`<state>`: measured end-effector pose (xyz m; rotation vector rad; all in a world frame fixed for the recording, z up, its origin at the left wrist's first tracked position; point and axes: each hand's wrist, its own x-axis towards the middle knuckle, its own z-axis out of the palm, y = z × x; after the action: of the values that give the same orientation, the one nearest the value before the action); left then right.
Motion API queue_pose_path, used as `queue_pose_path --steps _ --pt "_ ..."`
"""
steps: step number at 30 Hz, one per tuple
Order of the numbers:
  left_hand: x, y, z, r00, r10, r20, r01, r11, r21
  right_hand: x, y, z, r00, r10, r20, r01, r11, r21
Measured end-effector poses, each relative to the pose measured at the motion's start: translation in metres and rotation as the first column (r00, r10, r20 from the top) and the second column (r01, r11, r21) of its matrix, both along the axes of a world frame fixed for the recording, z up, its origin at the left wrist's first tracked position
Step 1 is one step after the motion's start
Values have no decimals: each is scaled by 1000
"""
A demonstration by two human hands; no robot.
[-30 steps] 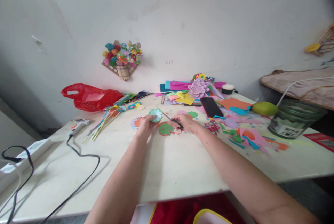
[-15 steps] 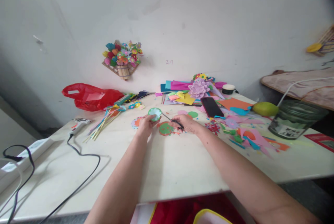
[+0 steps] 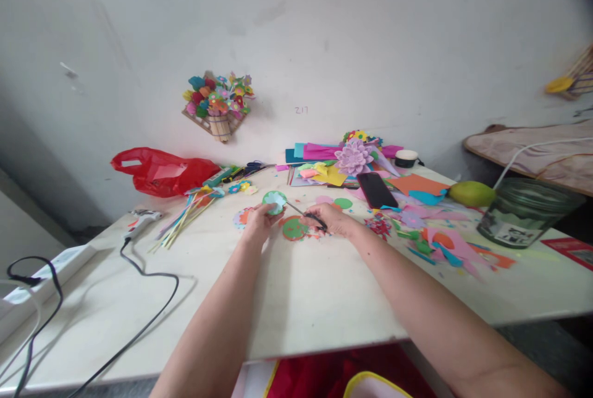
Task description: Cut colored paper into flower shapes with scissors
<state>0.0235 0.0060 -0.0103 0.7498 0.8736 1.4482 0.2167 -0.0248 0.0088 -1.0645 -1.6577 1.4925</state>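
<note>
My left hand pinches a green paper disc with a light blue flower-shaped piece lying over it. Black-handled scissors are in my right hand, their blades pointing left at the disc's right edge. Beneath and between the hands, a green circle on an orange-red one lies on the table among small scraps. Partly behind my left hand are a lilac and an orange cut-out. Just beyond my right hand lies another green circle.
A glue gun, its black cord and a power strip lie left. Thin sticks and a red plastic bag are behind. A phone, coloured scraps, a green fruit and a glass jar stand right.
Almost nothing differs. Both hands, the disc and the scissors keep nearly the same place; the view has shifted very slightly.
</note>
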Motion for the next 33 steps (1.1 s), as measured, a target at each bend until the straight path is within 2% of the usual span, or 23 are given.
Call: queue_pose_path --steps 7,29,33 --pt "-1 2 -2 1000 9 -7 -9 1000 -3 0 3 -5 1000 -2 -27 1 999 -40" --pt "-6 4 -5 1000 -6 -10 6 1000 -12 3 4 -7 996 80 31 -81 997 15" --pt "-4 3 -4 999 -32 -18 32 999 5 3 4 -7 997 54 47 -55 998 13"
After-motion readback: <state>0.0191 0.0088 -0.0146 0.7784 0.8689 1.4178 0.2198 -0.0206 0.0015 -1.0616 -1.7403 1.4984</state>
